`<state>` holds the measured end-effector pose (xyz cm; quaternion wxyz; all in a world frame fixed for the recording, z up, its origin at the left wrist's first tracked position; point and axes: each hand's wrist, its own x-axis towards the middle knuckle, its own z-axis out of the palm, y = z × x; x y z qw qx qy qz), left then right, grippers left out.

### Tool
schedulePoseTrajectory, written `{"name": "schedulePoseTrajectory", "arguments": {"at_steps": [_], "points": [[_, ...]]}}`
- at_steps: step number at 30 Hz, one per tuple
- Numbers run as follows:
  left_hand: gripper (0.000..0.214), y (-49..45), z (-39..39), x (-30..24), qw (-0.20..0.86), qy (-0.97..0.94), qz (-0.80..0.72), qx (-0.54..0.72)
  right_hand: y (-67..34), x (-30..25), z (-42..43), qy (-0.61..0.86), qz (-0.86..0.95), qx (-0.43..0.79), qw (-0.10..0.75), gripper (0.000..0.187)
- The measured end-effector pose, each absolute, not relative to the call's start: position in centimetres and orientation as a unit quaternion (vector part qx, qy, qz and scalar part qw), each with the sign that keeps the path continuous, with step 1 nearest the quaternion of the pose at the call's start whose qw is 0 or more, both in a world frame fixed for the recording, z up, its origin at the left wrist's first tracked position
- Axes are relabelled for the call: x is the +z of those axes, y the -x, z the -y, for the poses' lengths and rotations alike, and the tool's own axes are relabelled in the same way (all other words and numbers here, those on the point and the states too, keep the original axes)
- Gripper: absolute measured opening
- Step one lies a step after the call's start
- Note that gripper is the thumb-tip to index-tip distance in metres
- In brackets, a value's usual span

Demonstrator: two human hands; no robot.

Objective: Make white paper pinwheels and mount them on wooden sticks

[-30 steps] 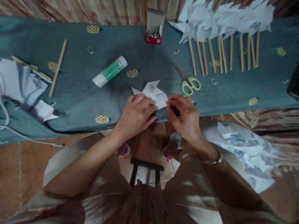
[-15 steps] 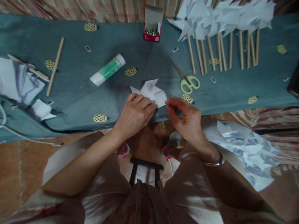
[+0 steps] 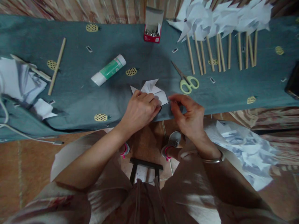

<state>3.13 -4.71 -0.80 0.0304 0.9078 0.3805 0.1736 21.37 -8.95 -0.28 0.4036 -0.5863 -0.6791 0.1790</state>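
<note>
A white folded paper pinwheel (image 3: 153, 89) lies on the teal pineapple-print cloth (image 3: 74, 93) near the table's front edge. My left hand (image 3: 140, 110) rests curled on its near part, fingertips pressing the paper down. My right hand (image 3: 188, 113) sits just to the right of the paper, thumb and forefinger pinched together at the paper's right corner; what is between them is too small to make out.
Green-handled scissors (image 3: 188, 81) lie right of the paper. A glue stick (image 3: 108, 70) lies to the left, a red pin box (image 3: 153, 29) at the back. Several finished pinwheels on wooden sticks (image 3: 219, 37) fill the back right. Loose sticks (image 3: 56, 66) and paper scraps (image 3: 21, 82) are left.
My right hand drew back a little to the right of the paper and now pinches at its corner. My left hand slid slightly further onto the pinwheel.
</note>
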Motion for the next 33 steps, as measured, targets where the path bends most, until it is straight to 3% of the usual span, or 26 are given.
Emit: {"name": "schedulePoseTrajectory", "arguments": {"at_steps": [11,22,33], "points": [[0.019,-2.2,6.0,-0.7,0.011,-0.924,-0.296,0.241,-22.7,-0.1,9.1,0.520,0.746,0.191,0.370,0.034],[0.020,-1.5,6.2,-1.0,0.107,-0.907,-0.335,0.233,-22.5,-1.0,8.7,0.515,0.751,0.218,0.351,0.010],[0.022,-1.2,6.5,-1.4,0.115,-0.898,-0.351,0.238,-21.1,-1.8,8.3,0.548,0.735,0.175,0.359,0.009]]}}
